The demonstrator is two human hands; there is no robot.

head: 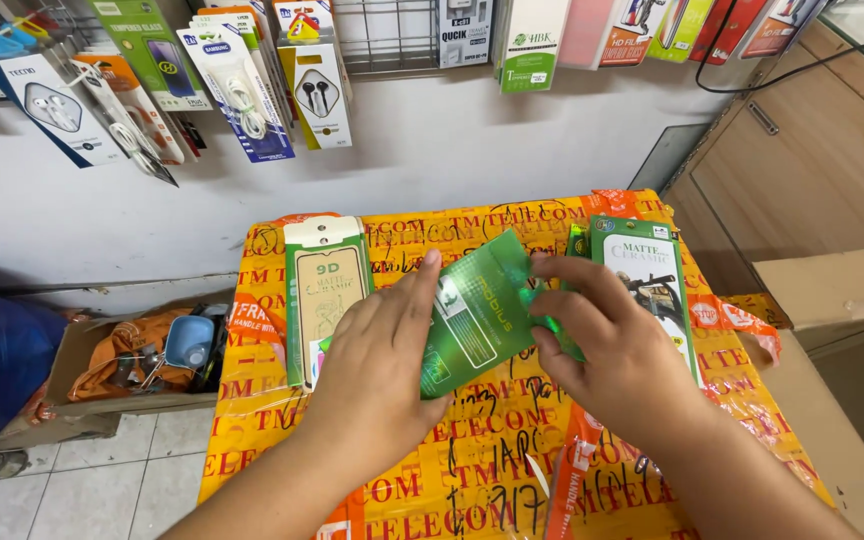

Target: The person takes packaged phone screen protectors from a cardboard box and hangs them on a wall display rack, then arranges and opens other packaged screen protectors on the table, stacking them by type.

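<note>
Green packet (477, 310) pinched between left hand (377, 370) and right hand (607, 345) above taped worktop (472, 470), both grips closed on it; glossy sleeve likely to slip from fingertip hold.

From my seat, the green packet (477, 315) looks like glossy printed card or plastic film, catching light. The box top (472, 470) is wrapped in shiny yellow and orange packing tape, wrinkled, with marker scrawl. Right, the cupboard (812, 170) reads as smooth matt wood laminate; the near carton (817, 285) is dull brown cardboard.
</note>
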